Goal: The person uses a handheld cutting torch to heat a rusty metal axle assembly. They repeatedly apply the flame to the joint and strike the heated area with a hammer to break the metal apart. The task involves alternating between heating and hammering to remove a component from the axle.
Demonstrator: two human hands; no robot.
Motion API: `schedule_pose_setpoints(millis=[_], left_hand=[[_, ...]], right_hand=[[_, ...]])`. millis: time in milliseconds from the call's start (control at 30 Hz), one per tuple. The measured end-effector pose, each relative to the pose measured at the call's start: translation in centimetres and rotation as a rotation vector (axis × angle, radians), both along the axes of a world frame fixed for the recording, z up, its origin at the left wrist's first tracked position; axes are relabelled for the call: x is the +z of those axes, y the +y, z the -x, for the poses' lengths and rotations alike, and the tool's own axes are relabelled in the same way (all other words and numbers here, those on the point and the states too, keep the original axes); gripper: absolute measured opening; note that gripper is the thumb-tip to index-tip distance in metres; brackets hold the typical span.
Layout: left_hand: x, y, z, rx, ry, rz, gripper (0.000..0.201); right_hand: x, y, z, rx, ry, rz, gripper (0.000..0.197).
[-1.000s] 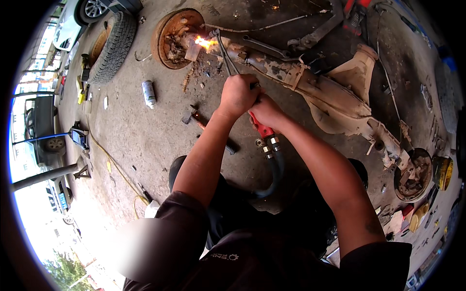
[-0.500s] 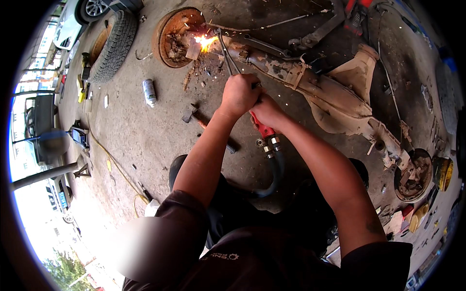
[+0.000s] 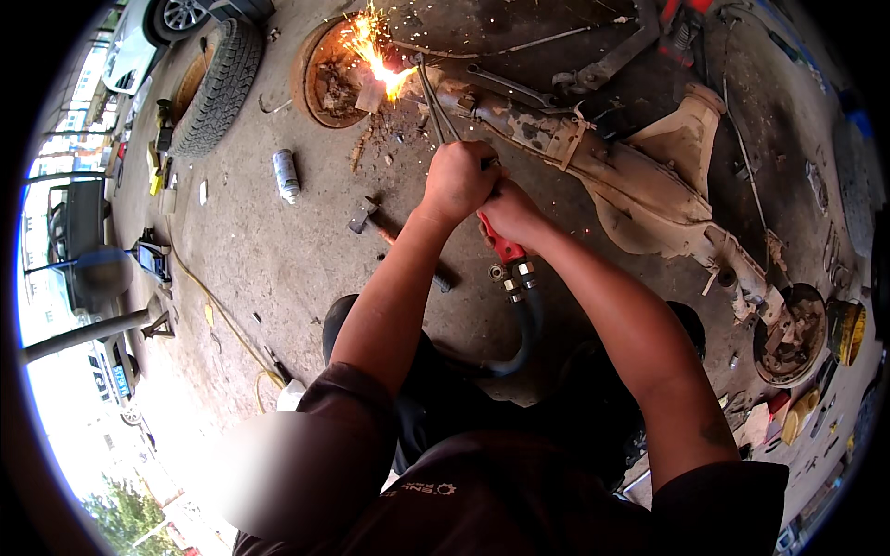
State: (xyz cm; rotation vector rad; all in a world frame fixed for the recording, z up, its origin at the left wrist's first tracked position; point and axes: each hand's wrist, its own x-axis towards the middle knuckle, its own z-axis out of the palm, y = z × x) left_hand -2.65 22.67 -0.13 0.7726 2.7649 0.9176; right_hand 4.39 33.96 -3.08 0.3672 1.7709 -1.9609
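Sparks (image 3: 369,39) now spray higher; our left hand (image 3: 459,181) and right hand (image 3: 515,215) seem closed around the torch (image 3: 503,243); a slipping grip could misdirect the flame (image 3: 395,82).

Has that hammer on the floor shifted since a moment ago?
No. The hammer keeps the same place and angle relative to the spray can on the floor.

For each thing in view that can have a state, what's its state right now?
Torch: lit, sparks flying
Right hand: closed on the torch
Left hand: closed ahead of the right hand
Hoses: connected, curved
Axle: rusty, no wheels mounted
Hammer: lying down, partly hidden
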Motion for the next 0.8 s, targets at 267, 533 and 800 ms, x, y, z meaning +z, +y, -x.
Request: schedule_pose_setpoints(millis=[267, 533, 800], left_hand=[[0.1, 0.2, -0.1, 0.001, -0.004, 0.006, 0.025], [-0.1, 0.0, -0.1, -0.004, 0.002, 0.008, 0.025], [-0.6, -0.3, -0.4, -0.009, 0.020, 0.002, 0.025]], right_hand=[[-0.1, 0.1, 0.0, -0.008, 0.017, -0.006, 0.018], [-0.5, -0.1, -0.1, -0.002, 0.003, -0.025, 0.020], [-1.1, -0.6, -0.4, -0.022, -0.040, 0.021, 0.021]])
